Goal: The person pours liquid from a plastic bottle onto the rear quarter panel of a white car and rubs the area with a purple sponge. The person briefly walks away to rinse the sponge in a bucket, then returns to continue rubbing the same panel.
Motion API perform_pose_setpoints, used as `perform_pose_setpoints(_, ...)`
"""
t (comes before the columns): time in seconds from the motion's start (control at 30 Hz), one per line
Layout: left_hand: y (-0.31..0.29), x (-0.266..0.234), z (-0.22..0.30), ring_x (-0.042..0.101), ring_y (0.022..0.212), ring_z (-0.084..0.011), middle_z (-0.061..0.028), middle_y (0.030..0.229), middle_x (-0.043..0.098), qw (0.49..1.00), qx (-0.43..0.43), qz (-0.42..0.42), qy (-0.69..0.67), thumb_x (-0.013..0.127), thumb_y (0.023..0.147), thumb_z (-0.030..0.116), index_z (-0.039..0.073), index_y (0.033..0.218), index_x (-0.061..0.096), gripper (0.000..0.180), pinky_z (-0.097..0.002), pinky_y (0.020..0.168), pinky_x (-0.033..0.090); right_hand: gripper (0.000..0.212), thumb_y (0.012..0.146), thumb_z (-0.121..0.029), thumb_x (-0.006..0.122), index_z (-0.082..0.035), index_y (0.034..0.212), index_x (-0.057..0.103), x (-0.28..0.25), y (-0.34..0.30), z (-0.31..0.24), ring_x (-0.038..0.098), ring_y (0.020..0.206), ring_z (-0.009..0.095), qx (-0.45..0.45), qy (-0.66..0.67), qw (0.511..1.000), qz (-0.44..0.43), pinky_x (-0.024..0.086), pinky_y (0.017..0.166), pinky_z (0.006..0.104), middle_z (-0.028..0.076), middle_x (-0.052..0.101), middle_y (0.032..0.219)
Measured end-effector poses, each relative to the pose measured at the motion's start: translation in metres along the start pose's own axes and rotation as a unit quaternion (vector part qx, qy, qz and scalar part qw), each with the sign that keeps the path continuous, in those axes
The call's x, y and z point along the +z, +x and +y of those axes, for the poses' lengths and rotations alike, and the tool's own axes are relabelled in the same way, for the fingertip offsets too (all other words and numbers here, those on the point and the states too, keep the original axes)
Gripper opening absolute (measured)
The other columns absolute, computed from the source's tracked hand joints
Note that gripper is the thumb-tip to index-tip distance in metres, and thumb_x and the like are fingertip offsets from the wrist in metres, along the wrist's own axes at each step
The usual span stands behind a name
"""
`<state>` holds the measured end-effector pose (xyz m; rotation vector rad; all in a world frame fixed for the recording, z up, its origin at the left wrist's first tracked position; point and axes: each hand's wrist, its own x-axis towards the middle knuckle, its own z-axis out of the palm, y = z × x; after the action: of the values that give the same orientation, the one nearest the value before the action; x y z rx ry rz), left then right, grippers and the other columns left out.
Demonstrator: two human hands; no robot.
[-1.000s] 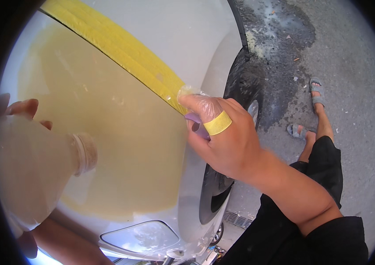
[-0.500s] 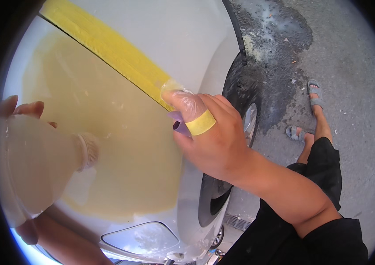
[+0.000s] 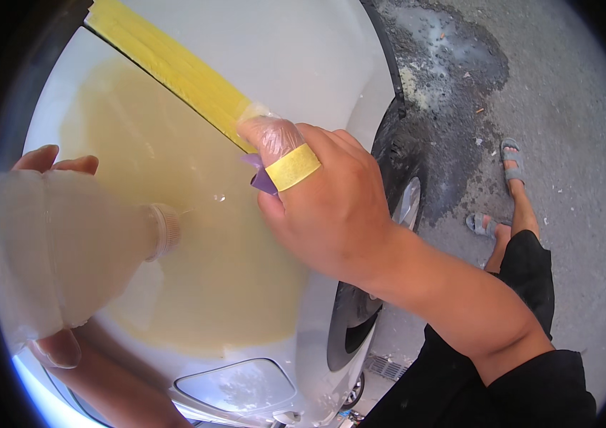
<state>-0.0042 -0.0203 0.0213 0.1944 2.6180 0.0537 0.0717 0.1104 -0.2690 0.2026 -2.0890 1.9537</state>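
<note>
At left, the left hand (image 3: 60, 348) wraps widely around a bottle (image 3: 85, 250), presumably to support its bulk. The right hand (image 3: 331, 196) pinches a purple sheet (image 3: 264, 183) beside the yellow tape (image 3: 174, 71).

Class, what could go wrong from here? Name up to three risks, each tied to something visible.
The purple sheet pinched in the right hand is close to the yellow tape strip, so it might scuff or lift its edge. The clear plastic wrap on one finger could slip or tear. The bottle lies sideways in the left hand, so a hard squeeze might splash the tan patch.
</note>
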Motion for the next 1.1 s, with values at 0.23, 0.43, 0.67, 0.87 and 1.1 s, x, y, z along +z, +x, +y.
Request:
perform_pose_setpoints(0.23, 0.005, 0.024, 0.024, 0.048, 0.133, -0.0308, -0.0175, 0.136, 0.051, 0.996, -0.036, 0.084, -0.006, 0.066, 0.05, 0.092, 0.001, 0.147, 0.033, 0.138, -0.0449, 0.109, 0.038, 0.051, 0.067, 0.001, 0.074, -0.009, 0.115, 0.057, 0.002, 0.0, -0.003, 0.065, 0.076, 0.03, 0.011, 0.04, 0.999, 0.029, 0.048, 0.067, 0.0409, 0.008, 0.067, 0.088)
perform_pose_setpoints(0.43, 0.0, 0.019, 0.017, 0.051, 0.13, -0.0315, -0.0187, 0.135, 0.053, 0.994, -0.014, 0.112, -0.001, 0.067, 0.051, 0.091, 0.004, 0.146, 0.036, 0.132, -0.0455, 0.108, 0.041, 0.051, 0.069, 0.002, 0.072, -0.008, 0.116, 0.057, 0.001, 0.028, -0.017, 0.065, 0.076, 0.03, 0.027, 0.006, 0.999, -0.026, 0.049, 0.068, 0.0414, 0.009, 0.066, 0.086)
perform_pose_setpoints(0.67, 0.005, 0.021, 0.011, 0.053, 0.128, -0.0317, -0.0191, 0.135, 0.053, 0.991, -0.006, 0.136, -0.017, 0.071, 0.051, 0.088, 0.004, 0.143, 0.041, 0.128, -0.0472, 0.105, 0.046, 0.047, 0.071, 0.001, 0.07, -0.008, 0.114, 0.056, 0.005, 0.034, -0.011, 0.063, 0.073, 0.032, 0.018, 0.011, 1.0, 0.012, 0.049, 0.067, 0.042, 0.009, 0.063, 0.081)
perform_pose_setpoints(0.87, 0.0, 0.028, 0.022, 0.055, 0.126, -0.0332, -0.0177, 0.139, 0.049, 0.982, 0.008, 0.186, -0.03, 0.072, 0.054, 0.085, 0.008, 0.143, 0.042, 0.121, -0.0489, 0.103, 0.048, 0.047, 0.07, 0.002, 0.07, -0.008, 0.114, 0.056, 0.004, 0.033, -0.021, 0.065, 0.077, 0.032, 0.012, 0.017, 1.0, -0.01, 0.05, 0.07, 0.0416, 0.01, 0.065, 0.086)
perform_pose_setpoints(1.1, 0.002, 0.023, 0.025, 0.058, 0.124, -0.0344, -0.0179, 0.139, 0.049, 0.968, 0.035, 0.243, -0.054, 0.076, 0.064, 0.075, 0.009, 0.143, 0.043, 0.108, -0.0475, 0.102, 0.049, 0.045, 0.071, 0.003, 0.069, -0.007, 0.114, 0.056, 0.01, 0.083, -0.032, 0.065, 0.076, 0.032, 0.004, 0.038, 0.999, 0.008, 0.051, 0.07, 0.0423, 0.01, 0.066, 0.086)
